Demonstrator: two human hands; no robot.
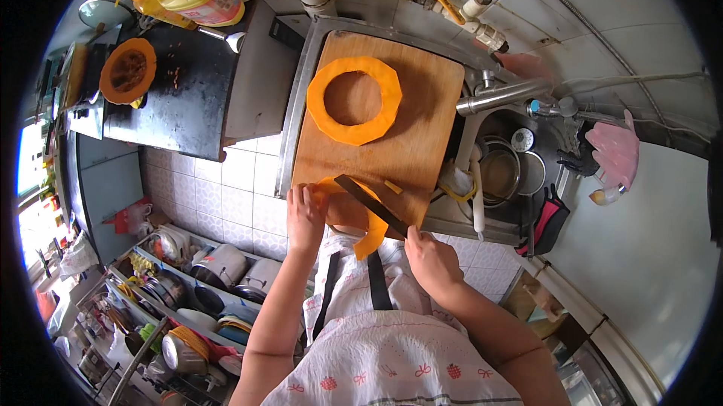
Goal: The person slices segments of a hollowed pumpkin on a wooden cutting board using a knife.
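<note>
My left hand (306, 218) grips the left side of a curved piece of orange pumpkin (371, 242), an open ring at the near edge of the wooden cutting board (421, 106). In my right hand (432, 259) is the handle of a kitchen knife (373, 206). Its dark blade lies slantwise over the ring's right side; I cannot tell how deep it sits. A small pumpkin strip (393, 187) rests just right of the blade. Farther up the board lies a whole peeled pumpkin ring (390, 100) with a round hole.
Right of the board is a sink (556, 129) holding pots (497, 171), under a metal faucet (502, 95). On the dark counter (186, 118) at left are a hollowed pumpkin piece (129, 71) and yellow bottles (197, 2). A crowded dish rack (186, 293) stands lower left.
</note>
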